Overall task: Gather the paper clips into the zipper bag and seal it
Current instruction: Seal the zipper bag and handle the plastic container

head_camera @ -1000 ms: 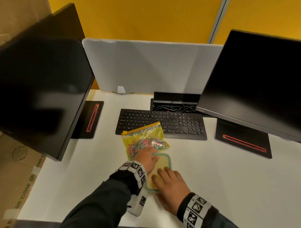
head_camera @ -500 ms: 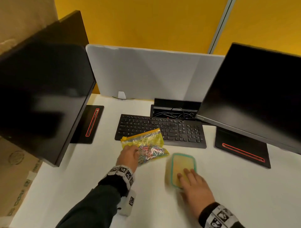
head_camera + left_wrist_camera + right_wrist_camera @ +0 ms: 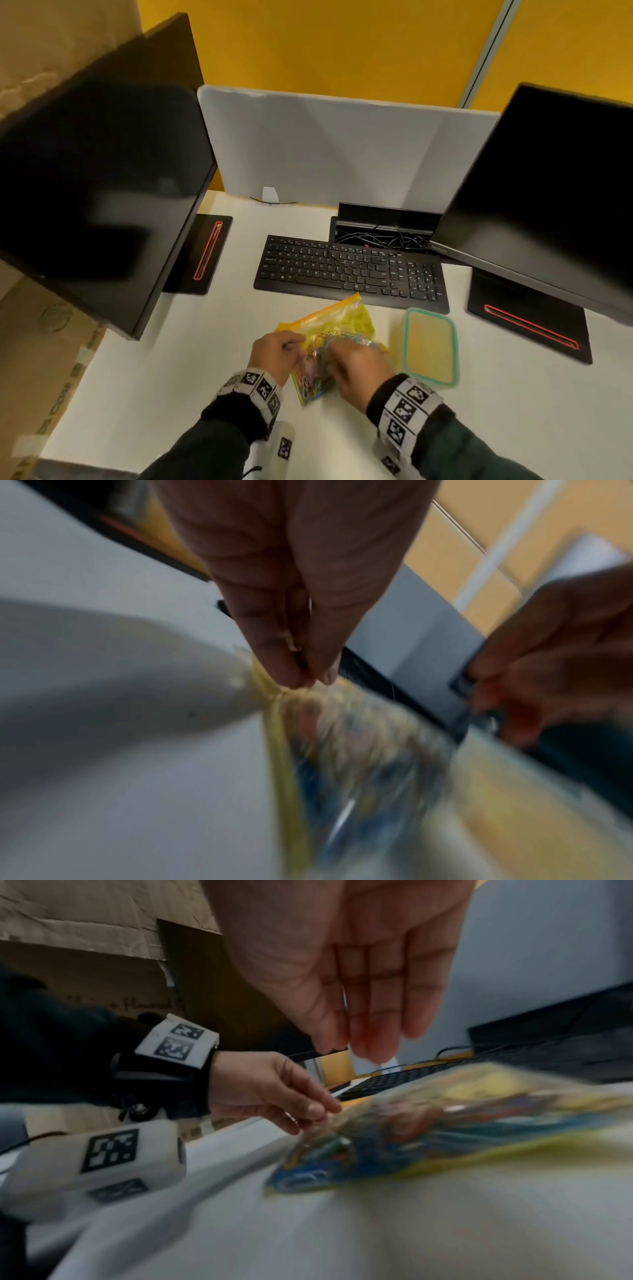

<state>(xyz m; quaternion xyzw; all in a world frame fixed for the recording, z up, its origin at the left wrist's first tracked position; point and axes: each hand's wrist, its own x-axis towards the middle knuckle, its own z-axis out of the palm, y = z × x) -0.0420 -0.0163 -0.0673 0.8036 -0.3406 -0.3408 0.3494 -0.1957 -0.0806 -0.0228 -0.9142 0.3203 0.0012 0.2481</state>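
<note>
The clear zipper bag (image 3: 337,320) with yellow print and an orange zip strip lies on the white desk (image 3: 171,394) in front of the keyboard. Coloured paper clips (image 3: 317,375) fill its near end. My left hand (image 3: 298,344) pinches the bag's left edge between thumb and fingertips; the left wrist view shows that pinch (image 3: 304,681) on the yellow edge of the bag (image 3: 284,764). My right hand (image 3: 330,356) hovers over the bag's middle. In the right wrist view the right hand (image 3: 363,1047) has straight fingers above the bag (image 3: 445,1123) and holds nothing.
A teal-rimmed plastic container (image 3: 430,346) sits just right of the bag. A black keyboard (image 3: 349,270) lies behind it, with a cable box (image 3: 383,226) beyond. Two monitors (image 3: 96,192) (image 3: 555,198) on black bases flank the desk.
My right hand slid the container to the right, let it go and came back over the bag. My left hand moved from the bag's surface to pinching its left edge.
</note>
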